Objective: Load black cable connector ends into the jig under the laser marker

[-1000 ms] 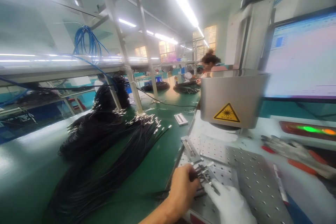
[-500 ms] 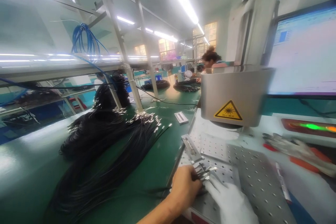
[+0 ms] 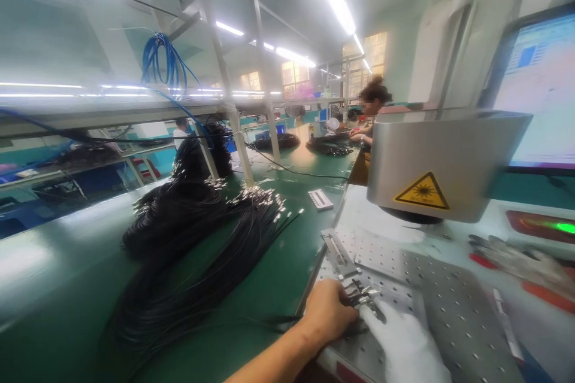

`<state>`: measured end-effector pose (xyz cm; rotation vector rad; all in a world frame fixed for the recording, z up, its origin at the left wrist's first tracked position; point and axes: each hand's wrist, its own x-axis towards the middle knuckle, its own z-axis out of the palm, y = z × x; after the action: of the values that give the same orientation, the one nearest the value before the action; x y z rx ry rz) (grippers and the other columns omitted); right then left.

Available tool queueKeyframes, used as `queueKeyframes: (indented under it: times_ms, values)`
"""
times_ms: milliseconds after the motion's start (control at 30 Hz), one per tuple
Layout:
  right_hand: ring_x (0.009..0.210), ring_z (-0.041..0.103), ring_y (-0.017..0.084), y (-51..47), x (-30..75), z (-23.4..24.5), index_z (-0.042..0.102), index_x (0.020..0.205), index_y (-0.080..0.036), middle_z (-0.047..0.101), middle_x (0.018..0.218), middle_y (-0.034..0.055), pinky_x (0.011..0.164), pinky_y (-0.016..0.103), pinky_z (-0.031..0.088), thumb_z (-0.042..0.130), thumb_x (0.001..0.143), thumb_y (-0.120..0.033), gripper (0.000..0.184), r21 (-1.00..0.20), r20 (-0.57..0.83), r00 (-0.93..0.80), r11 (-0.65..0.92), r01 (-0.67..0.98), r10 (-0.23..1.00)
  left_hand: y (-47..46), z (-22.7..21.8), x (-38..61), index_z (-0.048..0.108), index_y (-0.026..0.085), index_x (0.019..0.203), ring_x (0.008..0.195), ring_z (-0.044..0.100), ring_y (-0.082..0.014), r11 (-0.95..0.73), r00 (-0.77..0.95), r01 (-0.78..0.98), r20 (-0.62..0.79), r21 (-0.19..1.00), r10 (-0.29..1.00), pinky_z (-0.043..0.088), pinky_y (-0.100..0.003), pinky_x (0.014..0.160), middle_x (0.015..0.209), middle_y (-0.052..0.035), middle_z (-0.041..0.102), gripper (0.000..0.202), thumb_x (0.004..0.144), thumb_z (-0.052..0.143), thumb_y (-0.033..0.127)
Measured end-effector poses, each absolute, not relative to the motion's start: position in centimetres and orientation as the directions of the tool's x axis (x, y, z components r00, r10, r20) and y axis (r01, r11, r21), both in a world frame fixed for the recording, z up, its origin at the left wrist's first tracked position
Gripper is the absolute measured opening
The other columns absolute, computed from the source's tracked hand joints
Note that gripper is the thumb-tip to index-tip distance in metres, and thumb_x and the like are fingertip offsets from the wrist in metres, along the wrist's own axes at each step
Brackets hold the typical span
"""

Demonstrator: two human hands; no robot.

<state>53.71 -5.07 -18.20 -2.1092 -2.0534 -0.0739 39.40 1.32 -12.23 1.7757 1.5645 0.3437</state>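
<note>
My bare left hand (image 3: 330,310) is closed around several black cables, just above the perforated metal plate. Their silvery connector ends (image 3: 371,293) stick out past my fingers toward the right. My right hand (image 3: 406,344), in a white glove, meets these ends with its fingertips; whether it pinches one is hidden. Beyond my left hand, a small metal fixture (image 3: 339,253) with a slot lies on the plate (image 3: 449,299). A large bundle of black cables (image 3: 197,275) with shiny ends spreads over the green table to the left.
A grey machine head (image 3: 444,161) with a yellow laser warning label overhangs the plate. On the right lie grey-and-red gloves (image 3: 516,260), a marker (image 3: 507,323) and a monitor (image 3: 543,90). Metal shelf posts (image 3: 240,149) rise at the left. Another person (image 3: 375,102) sits farther back.
The camera view has turned a little left, so the scene sits farther right. Both hands stay together at the connector ends, with little other visible movement.
</note>
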Motion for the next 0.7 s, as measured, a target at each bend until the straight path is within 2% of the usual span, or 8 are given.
queueKeyframes:
  times_ms: [67, 133, 233, 367, 467, 567, 633, 700]
  values:
    - [0.073, 0.066, 0.021, -4.7, 53.7, -18.7, 0.065, 0.126, -0.035, 0.071, 0.086, 0.0066, 0.065, 0.028, 0.052, 0.039, 0.096, -0.025, 0.041, -0.16, 0.157, 0.126, -0.101, 0.982, 0.979, 1.8, -12.1, 38.9, 0.055, 0.018, 0.058, 0.064, 0.044, -0.0136, 0.031, 0.255, 0.674, -0.271, 0.738, 0.928, 0.029, -0.027, 0.06, 0.058, 0.005, 0.044, 0.017, 0.058, 0.072, 0.021]
    - [0.074, 0.067, 0.022, -4.5, 53.8, -19.1, 0.066, 0.126, -0.034, 0.071, 0.088, 0.0078, 0.066, 0.029, 0.052, 0.037, 0.098, -0.029, 0.041, -0.212, 0.15, 0.201, -0.167, 0.963, 0.968, 2.3, -12.0, 38.4, 0.056, 0.018, 0.06, 0.06, 0.041, -0.0119, 0.05, 0.277, 0.587, -0.258, 0.808, 0.926, 0.029, -0.026, 0.058, 0.055, 0.0059, 0.044, 0.016, 0.061, 0.071, 0.023]
    - [0.077, 0.067, 0.023, -4.6, 53.9, -19.5, 0.064, 0.128, -0.035, 0.071, 0.091, 0.008, 0.069, 0.033, 0.053, 0.039, 0.095, -0.028, 0.042, -0.184, 0.197, 0.177, -0.141, 0.973, 0.964, 2.7, -11.8, 37.7, 0.059, 0.017, 0.067, 0.06, 0.043, -0.0119, 0.088, 0.317, 0.49, -0.271, 0.867, 0.909, 0.031, -0.026, 0.058, 0.058, 0.0044, 0.05, 0.011, 0.068, 0.065, 0.026]
    - [0.083, 0.066, 0.026, -4.9, 53.9, -19.5, 0.061, 0.13, -0.04, 0.065, 0.121, 0.0046, 0.07, 0.035, 0.055, 0.055, 0.079, -0.014, 0.057, -0.04, 0.172, 0.005, 0.002, 0.999, 0.985, 2.5, -11.8, 37.7, 0.058, 0.017, 0.07, 0.063, 0.046, -0.0128, 0.124, 0.301, 0.494, -0.303, 0.861, 0.904, 0.033, -0.025, 0.059, 0.062, 0.0032, 0.053, 0.007, 0.066, 0.063, 0.019]
    - [0.086, 0.064, 0.028, -4.9, 53.7, -19.5, 0.061, 0.131, -0.035, 0.054, 0.138, 0.0021, 0.072, 0.036, 0.055, 0.059, 0.069, -0.005, 0.07, 0.065, 0.122, -0.097, 0.09, 0.994, 0.988, 2.5, -12.1, 37.9, 0.053, 0.019, 0.068, 0.064, 0.047, -0.0137, 0.08, 0.267, 0.545, -0.263, 0.835, 0.927, 0.033, -0.025, 0.059, 0.063, 0.0029, 0.053, 0.01, 0.063, 0.062, 0.017]
    - [0.092, 0.063, 0.029, -4.7, 53.6, -19.8, 0.061, 0.132, -0.033, 0.053, 0.139, 0.0006, 0.077, 0.037, 0.055, 0.057, 0.068, -0.003, 0.071, 0.11, 0.144, -0.091, 0.075, 0.991, 0.985, 2.5, -12.4, 38.0, 0.054, 0.019, 0.069, 0.066, 0.047, -0.014, 0.037, 0.275, 0.568, -0.232, 0.822, 0.933, 0.033, -0.025, 0.06, 0.064, 0.0028, 0.053, 0.009, 0.064, 0.061, 0.018]
    - [0.093, 0.064, 0.027, -4.5, 53.6, -20.2, 0.061, 0.131, -0.037, 0.056, 0.136, 0.0004, 0.08, 0.037, 0.055, 0.056, 0.073, -0.006, 0.066, 0.074, 0.188, -0.045, 0.031, 0.997, 0.981, 2.5, -12.5, 37.9, 0.055, 0.018, 0.069, 0.067, 0.046, -0.0135, 0.012, 0.285, 0.571, -0.212, 0.821, 0.935, 0.033, -0.025, 0.061, 0.065, 0.0029, 0.052, 0.007, 0.066, 0.061, 0.021]
    - [0.092, 0.065, 0.025, -4.1, 53.7, -20.8, 0.064, 0.126, -0.039, 0.062, 0.127, 0.002, 0.082, 0.037, 0.054, 0.052, 0.083, -0.011, 0.053, 0.005, 0.226, 0.01, -0.012, 1.0, 0.974, 2.6, -12.6, 37.8, 0.056, 0.018, 0.069, 0.066, 0.045, -0.0132, -0.011, 0.296, 0.574, -0.195, 0.819, 0.935, 0.033, -0.025, 0.061, 0.066, 0.0029, 0.051, 0.006, 0.068, 0.059, 0.024]
